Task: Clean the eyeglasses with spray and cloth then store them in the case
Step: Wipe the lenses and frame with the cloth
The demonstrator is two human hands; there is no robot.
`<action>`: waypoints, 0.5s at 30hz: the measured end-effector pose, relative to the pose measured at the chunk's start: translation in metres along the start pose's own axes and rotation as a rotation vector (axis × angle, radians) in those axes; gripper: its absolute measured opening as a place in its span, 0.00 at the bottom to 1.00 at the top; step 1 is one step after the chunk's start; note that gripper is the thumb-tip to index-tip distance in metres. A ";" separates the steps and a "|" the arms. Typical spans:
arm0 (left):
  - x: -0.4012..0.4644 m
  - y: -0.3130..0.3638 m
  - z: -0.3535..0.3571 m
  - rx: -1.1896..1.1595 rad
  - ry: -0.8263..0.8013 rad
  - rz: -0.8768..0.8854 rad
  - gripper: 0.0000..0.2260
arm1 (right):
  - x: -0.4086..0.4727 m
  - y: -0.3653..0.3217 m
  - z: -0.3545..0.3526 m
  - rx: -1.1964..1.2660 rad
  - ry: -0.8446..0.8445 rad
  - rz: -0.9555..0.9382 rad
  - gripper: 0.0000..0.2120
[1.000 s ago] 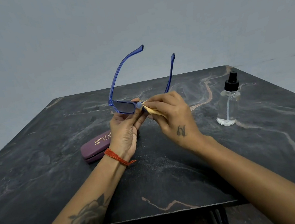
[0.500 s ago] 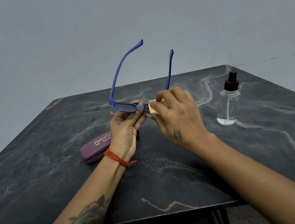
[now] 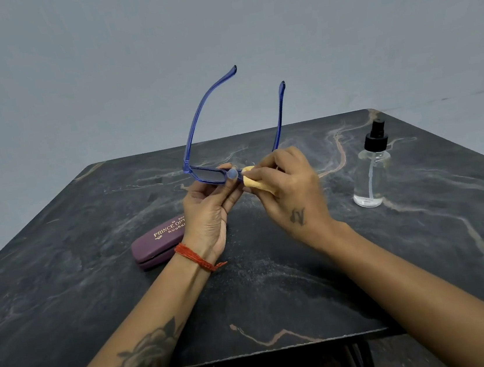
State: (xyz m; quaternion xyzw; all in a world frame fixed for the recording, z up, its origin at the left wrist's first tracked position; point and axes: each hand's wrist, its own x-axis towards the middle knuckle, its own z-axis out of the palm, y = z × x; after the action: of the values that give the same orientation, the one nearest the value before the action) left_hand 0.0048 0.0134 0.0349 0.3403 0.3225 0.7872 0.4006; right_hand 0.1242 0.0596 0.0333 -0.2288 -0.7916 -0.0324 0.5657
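Note:
Blue-framed eyeglasses with dark lenses are held above the table, their open temples pointing up and away. My left hand pinches the frame near its bridge, thumb on the front. My right hand grips a folded yellow cloth pressed against the right lens, which the hand and cloth hide. A purple eyeglass case lies shut on the table behind my left wrist. The clear spray bottle with a black nozzle stands upright to the right.
The dark marble-patterned table stretches across the view, its front edge near my forearms. A plain grey wall rises behind it.
My right hand has slid the cloth along the right lens, first over the top, then back down toward me. The glasses tipped slightly; my left hand kept its hold.

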 end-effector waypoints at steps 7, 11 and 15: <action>0.008 0.001 0.004 0.041 -0.008 -0.016 0.06 | 0.000 0.005 0.007 0.042 -0.062 0.068 0.10; 0.010 -0.001 0.012 0.022 0.006 -0.020 0.06 | 0.003 0.005 0.003 0.049 0.046 0.112 0.06; 0.011 -0.005 0.015 -0.020 0.032 -0.032 0.06 | 0.004 0.005 -0.004 0.004 0.070 0.091 0.08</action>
State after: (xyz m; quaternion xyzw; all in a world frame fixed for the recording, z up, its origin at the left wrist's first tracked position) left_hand 0.0143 0.0287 0.0423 0.3185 0.3264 0.7892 0.4113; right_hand 0.1285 0.0644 0.0369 -0.2620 -0.7601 -0.0129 0.5945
